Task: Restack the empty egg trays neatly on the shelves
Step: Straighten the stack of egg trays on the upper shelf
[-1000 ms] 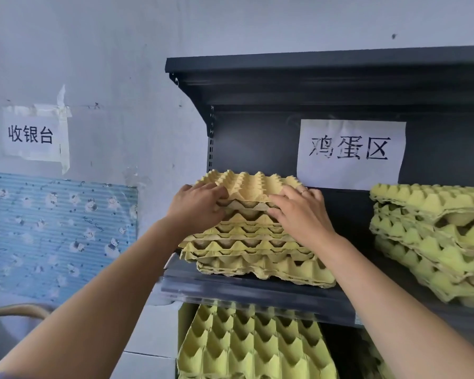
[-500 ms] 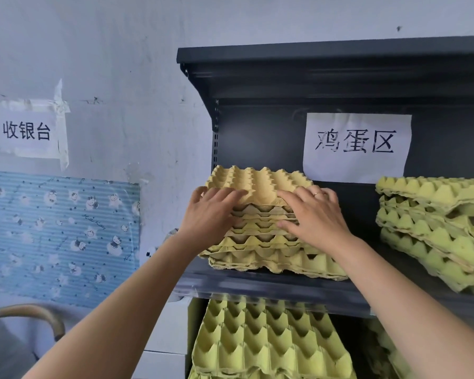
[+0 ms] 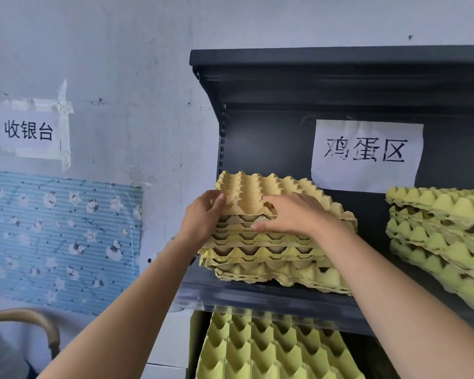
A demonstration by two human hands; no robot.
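Head view: left hand [image 3: 203, 220] and right hand [image 3: 294, 214] grip the top tray [image 3: 257, 188] of a stack [image 3: 271, 259] on the shelf [image 3: 257, 296], fingers [image 3: 274, 199] curled.

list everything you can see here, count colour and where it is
left tray stack: 1, tan-yellow, upper shelf, left end
right tray stack: 1, yellow-green, upper shelf, right, untidy
lower trays: 1 pile, yellow-green, shelf below
shelf unit: 1, dark grey, against wall
shelf sign: 1, white, shelf back panel
wall sign: 1, white, taped to wall, left
patterned sheet: 1, blue, below wall sign
chair back: 1, tan, bottom left
left hand: 1, grips left tray stack's front left corner
right hand: 1, grips the same stack's front edge
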